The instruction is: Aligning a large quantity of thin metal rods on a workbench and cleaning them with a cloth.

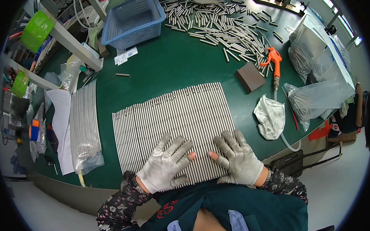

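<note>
A flat sheet of many thin metal rods (174,123) laid side by side covers the middle of the green table (162,66). My left hand (167,163), in a dirty grey-white glove, lies flat on the near edge of the rods with fingers spread. My right hand (237,158), gloved the same way, presses flat on the rods' near right corner. Neither hand grips anything.
A loose heap of short metal rods (220,25) lies at the back, beside a blue plastic basket (133,20). An orange air gun (274,61), a dark block (250,76), a crumpled cloth (270,116) and plastic bags of rods (316,83) sit right. A bagged rod bundle (85,124) lies left.
</note>
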A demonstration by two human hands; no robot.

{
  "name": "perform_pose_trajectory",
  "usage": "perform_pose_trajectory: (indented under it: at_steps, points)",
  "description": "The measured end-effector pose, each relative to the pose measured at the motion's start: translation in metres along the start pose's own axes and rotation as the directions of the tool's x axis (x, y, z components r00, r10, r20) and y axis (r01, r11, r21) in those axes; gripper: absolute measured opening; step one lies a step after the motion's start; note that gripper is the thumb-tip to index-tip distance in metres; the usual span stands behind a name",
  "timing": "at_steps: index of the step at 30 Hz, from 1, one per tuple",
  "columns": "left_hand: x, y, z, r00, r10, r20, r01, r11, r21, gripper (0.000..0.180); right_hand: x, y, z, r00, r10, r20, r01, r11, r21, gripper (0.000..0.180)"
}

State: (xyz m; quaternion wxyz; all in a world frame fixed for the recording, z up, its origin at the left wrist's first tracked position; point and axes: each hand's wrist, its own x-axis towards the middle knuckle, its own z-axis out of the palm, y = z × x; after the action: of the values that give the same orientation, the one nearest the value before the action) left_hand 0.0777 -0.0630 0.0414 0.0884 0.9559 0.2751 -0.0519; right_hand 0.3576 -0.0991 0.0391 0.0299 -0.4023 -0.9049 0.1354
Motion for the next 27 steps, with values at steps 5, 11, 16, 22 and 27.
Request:
perform_pose_trajectory:
  at_steps: [5,11,16,22,27]
  points:
    - [0.0,-0.001,0.0,1.0,0.004,-0.016,-0.004,1.0,-0.017,0.087,-0.001,0.0,0.004,0.999,-0.009,-0.04,0.009,1.0,-0.004,0.093]
    - [0.001,0.001,-0.004,1.0,-0.005,0.009,0.005,1.0,-0.004,0.087,0.001,0.0,0.0,1.0,-0.022,-0.013,0.022,1.0,-0.022,0.09]
    - [0.001,0.0,-0.002,1.0,-0.007,-0.011,0.007,0.999,-0.04,0.09,0.001,0.001,0.003,0.999,-0.039,-0.034,0.038,0.998,-0.054,0.087]
    - [0.001,0.001,-0.004,1.0,-0.006,-0.015,0.005,1.0,-0.03,0.091,0.002,0.006,0.006,0.992,-0.076,-0.102,0.074,0.997,-0.026,0.086]
    - [0.005,0.004,-0.015,1.0,-0.023,0.005,0.023,1.0,-0.005,0.081,0.001,0.01,0.013,0.979,-0.089,-0.186,0.102,0.993,0.062,0.085]
